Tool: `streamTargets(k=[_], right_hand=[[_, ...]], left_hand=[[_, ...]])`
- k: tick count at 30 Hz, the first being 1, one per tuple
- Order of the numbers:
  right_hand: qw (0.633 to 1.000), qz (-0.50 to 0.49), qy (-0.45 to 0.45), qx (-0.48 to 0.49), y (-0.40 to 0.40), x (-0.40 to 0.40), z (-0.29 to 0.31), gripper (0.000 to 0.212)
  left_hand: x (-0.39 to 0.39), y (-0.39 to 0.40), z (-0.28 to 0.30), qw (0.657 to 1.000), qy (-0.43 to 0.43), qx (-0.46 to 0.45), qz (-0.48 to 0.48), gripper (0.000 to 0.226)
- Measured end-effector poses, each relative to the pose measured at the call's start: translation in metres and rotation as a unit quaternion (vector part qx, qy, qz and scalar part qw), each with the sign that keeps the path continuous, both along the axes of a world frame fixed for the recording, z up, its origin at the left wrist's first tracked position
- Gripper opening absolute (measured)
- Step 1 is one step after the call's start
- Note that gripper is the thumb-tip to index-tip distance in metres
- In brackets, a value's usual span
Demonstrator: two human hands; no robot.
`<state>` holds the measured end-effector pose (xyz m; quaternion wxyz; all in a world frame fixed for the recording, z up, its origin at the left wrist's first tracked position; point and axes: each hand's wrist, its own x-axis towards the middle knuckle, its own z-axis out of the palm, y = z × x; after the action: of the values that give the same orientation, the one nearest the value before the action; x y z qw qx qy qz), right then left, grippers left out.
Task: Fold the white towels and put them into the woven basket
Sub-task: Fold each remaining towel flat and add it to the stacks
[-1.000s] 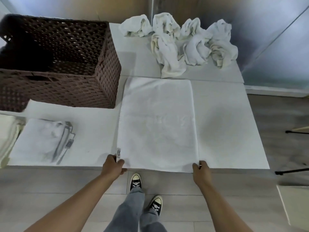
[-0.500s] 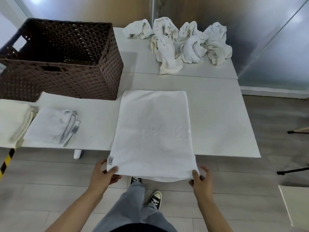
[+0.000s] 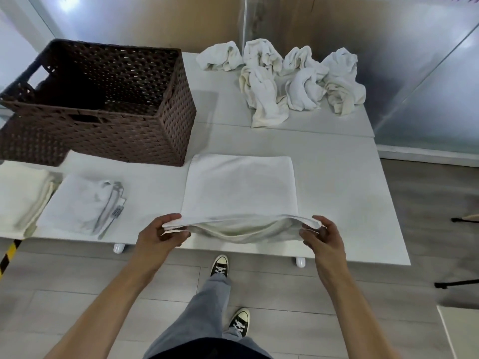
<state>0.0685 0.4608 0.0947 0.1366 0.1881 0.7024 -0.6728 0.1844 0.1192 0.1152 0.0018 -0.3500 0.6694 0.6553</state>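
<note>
While both hands work at the near edge of the white rectangular table [image 3: 337, 182], a flat white terry towel [image 3: 239, 187] lies across the tabletop with its near end lifted off the surface. On that lifted edge, the left hand [image 3: 158, 235] pinches the near left corner, thumb on top and fingers curled underneath, and the right hand [image 3: 322, 238] pinches the near right corner in the same way. Between the two hands the raised edge sags in a shallow curve, showing a doubled layer of cloth, while the far end of the towel rests flat on the table. To the left of the towel's far end, just beside it, stands the dark brown woven rectangular basket [image 3: 166, 130], open at the top; no towel shows in the part of its inside that can be seen. At the far side of the table, well apart from the hands, sits a heap of crumpled white towels [image 3: 282, 81]. Near the left front edge lies a folded white towel with a small label [image 3: 83, 203], and just beside it, further left, a folded cream towel [image 3: 20, 195]. Below the table edge, the person's grey trousers [image 3: 207, 314] and black-and-white sneakers [image 3: 219, 265] stand on a grey plank floor [image 3: 388, 294].
</note>
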Motion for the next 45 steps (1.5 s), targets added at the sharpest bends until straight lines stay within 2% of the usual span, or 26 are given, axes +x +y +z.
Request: streamTargets(k=[2,5,8,12,15,18,22,28,32,35,38,40,41,43,45], right_hand=[[0.996,0.019,0.018,0.082,-0.005,-0.018,0.003,0.027],[0.992,0.006,0.03,0.125,-0.012,-0.046,0.003,0.009],[0.985,0.01,0.042,0.168,-0.021,-0.075,-0.003,0.008],[0.978,0.013,0.053,0.2,-0.036,-0.11,-0.009,0.007],[0.979,0.013,0.042,0.199,-0.047,-0.133,-0.013,0.012],[0.98,0.009,0.033,0.195,-0.057,-0.157,-0.02,0.02],[0.979,0.019,0.03,0.202,-0.067,-0.192,-0.04,0.028],[0.973,0.045,0.029,0.226,-0.078,-0.243,-0.081,0.025],[0.967,0.053,0.012,0.25,-0.083,-0.261,-0.108,0.023],[0.944,0.056,0.04,0.322,-0.084,-0.261,-0.118,0.018],[0.876,0.11,0.158,0.442,-0.091,-0.254,-0.116,0.03],[0.83,0.221,0.235,0.456,-0.099,-0.248,-0.114,0.039],[0.81,0.284,0.243,0.453,-0.101,-0.245,-0.118,0.042],[0.783,0.371,0.204,0.456,-0.097,-0.242,-0.13,0.049],[0.783,0.391,0.154,0.459,-0.089,-0.243,-0.137,0.056]], left_hand=[[-0.017,-0.007,0.002,0.996,-0.021,-0.082,-0.03,0.032],[-0.041,-0.022,-0.006,0.987,-0.024,-0.156,-0.041,0.016],[-0.067,-0.04,-0.016,0.974,-0.017,-0.219,-0.053,0.009],[-0.109,-0.059,-0.026,0.978,-0.005,-0.197,-0.076,0.005],[-0.139,-0.062,-0.028,0.98,-0.011,-0.175,-0.098,0.023],[-0.165,-0.064,-0.032,0.982,-0.015,-0.174,-0.073,0.038],[-0.197,-0.068,-0.049,0.976,-0.046,-0.206,-0.046,0.035],[-0.237,-0.071,-0.078,0.966,-0.09,-0.241,-0.02,0.036],[-0.251,-0.064,-0.096,0.953,-0.087,-0.289,-0.026,0.019],[-0.249,-0.059,-0.107,0.916,-0.034,-0.393,-0.075,0.034],[-0.233,-0.04,-0.112,0.844,-0.002,-0.5,-0.196,0.036],[-0.212,-0.019,-0.119,0.802,-0.007,-0.522,-0.291,0.038],[-0.198,-0.007,-0.124,0.787,-0.018,-0.518,-0.335,0.042],[-0.172,0.012,-0.137,0.763,-0.052,-0.505,-0.4,0.055],[-0.154,0.019,-0.149,0.746,-0.096,-0.496,-0.434,0.063]])
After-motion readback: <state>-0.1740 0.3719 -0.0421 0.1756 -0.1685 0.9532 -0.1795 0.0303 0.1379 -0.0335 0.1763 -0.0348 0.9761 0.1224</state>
